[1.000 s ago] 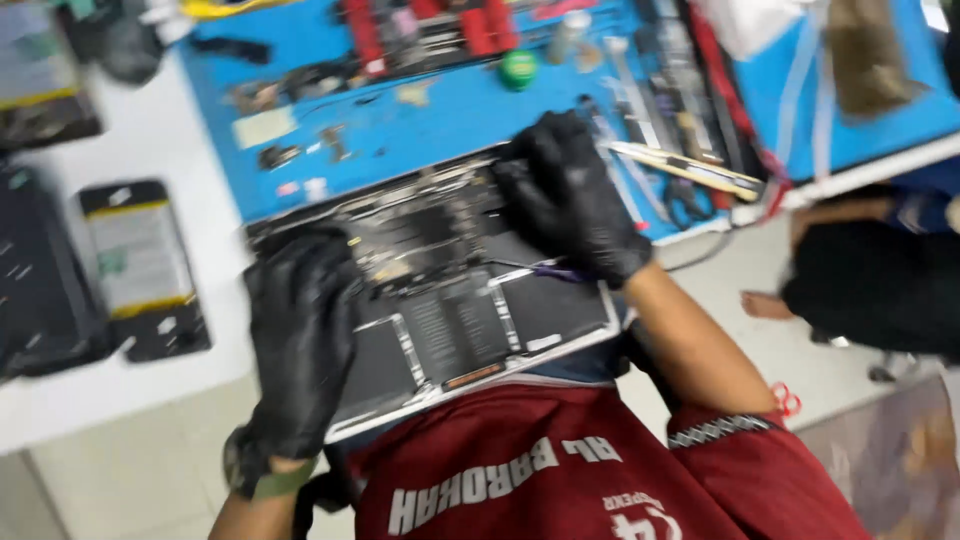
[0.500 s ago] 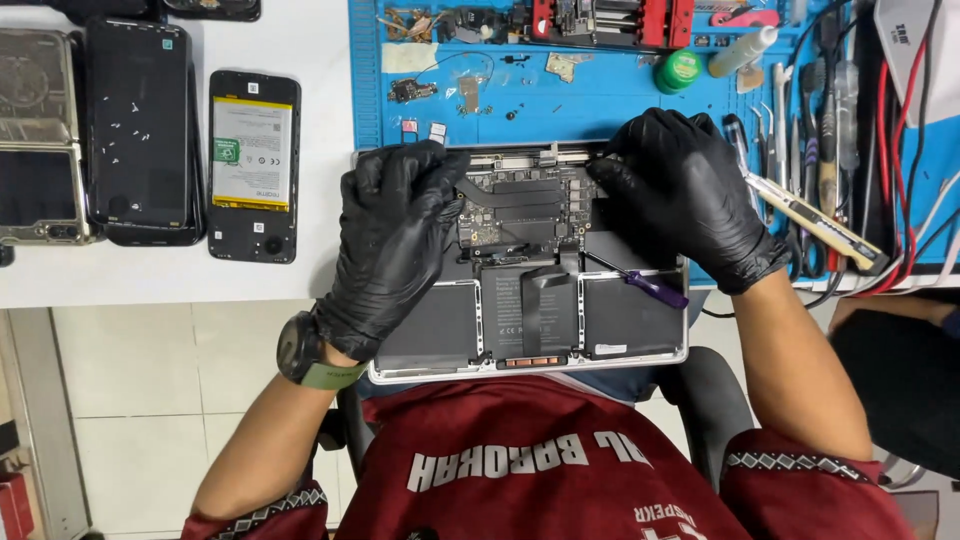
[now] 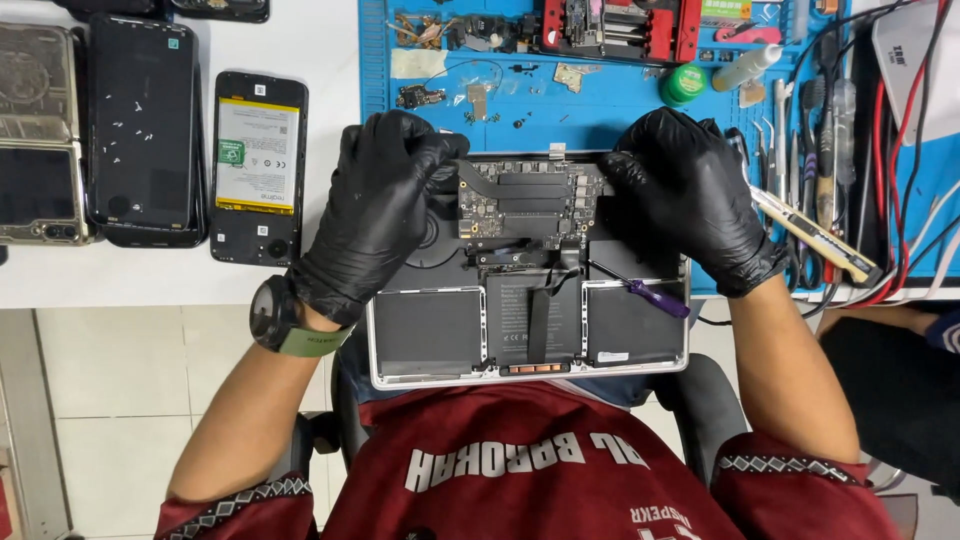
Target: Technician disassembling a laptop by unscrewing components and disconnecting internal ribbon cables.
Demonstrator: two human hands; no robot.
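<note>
Laptop shell [image 3: 420, 372] (logic board [image 3: 520, 200] inside), gloved left hand [image 3: 375, 215], right hand [image 3: 690, 200] gripping edges

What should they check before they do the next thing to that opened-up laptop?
1. Both hands on the board: ok. The left hand and right hand rest on either side of the logic board.
2. Gloves on: ok, both black.
3. Laptop fully on the table: not ok, its front half overhangs the person's lap.
4. Purple screwdriver out of the way: not ok, it lies inside the case.
5. Board screws all out: cannot tell.
6. Loose small parts on the blue mat: ok, clear of the laptop.
</note>
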